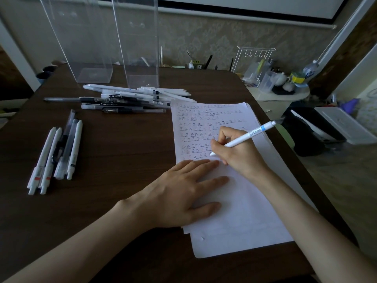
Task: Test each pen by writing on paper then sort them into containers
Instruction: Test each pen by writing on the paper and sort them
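My right hand (236, 152) grips a white pen with a blue end (247, 135), its tip touching the white paper (244, 211) among rows of written marks. My left hand (183, 190) lies flat on the paper's left edge, fingers straight. A pile of several pens (130, 99) lies on the dark table behind the paper. A smaller row of several pens (59, 154) lies at the left. Two tall clear containers (81, 41) (140, 48) stand at the back of the table.
The dark wooden table (112, 150) ends just right of the paper. Beyond it stands a small white side table (281, 94) with a wire rack, cups and bottles. A white tray (344, 125) sits lower right on the floor side.
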Tool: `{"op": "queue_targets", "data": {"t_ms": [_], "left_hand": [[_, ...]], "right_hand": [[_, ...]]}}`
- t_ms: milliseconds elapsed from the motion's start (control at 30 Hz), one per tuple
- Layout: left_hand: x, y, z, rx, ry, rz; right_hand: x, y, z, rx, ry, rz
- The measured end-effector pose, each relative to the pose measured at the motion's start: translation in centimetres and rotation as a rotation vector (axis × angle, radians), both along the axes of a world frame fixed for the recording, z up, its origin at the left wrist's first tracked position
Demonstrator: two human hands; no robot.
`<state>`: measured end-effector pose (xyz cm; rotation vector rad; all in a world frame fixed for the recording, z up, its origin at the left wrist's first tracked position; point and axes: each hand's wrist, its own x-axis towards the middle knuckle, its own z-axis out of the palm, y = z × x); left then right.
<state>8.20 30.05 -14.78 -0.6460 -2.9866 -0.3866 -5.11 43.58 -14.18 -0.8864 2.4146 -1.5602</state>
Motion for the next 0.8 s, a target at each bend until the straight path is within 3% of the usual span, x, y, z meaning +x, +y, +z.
{"op": "queue_targets", "data": {"t_ms": [300,400,533,667,800], "left_hand": [[0.0,-0.4,0.2,0.106,0.032,0.013],[0.0,-0.6,0.8,0.291,0.062,0.164],[-0.2,-0.7,1.0,0.533,-0.094,0.261],[-0.3,-0.9,0.5,0.485,-0.043,0.17],[-0.4,-1.1,0.3,0.452,0.065,0.14]], "right_hand": [[0.2,0.1,0.3,-0.081,0.0,0.024],[0.0,0.2,0.1,-0.074,0.023,0.038],[-0.1,0.4,0.1,-0.064,0.023,0.088],[0.0,0.2,0.4,-0.116,-0.059,0.127],[0.1,-0.1,0.2,-0.08,-0.023,0.151]]}}
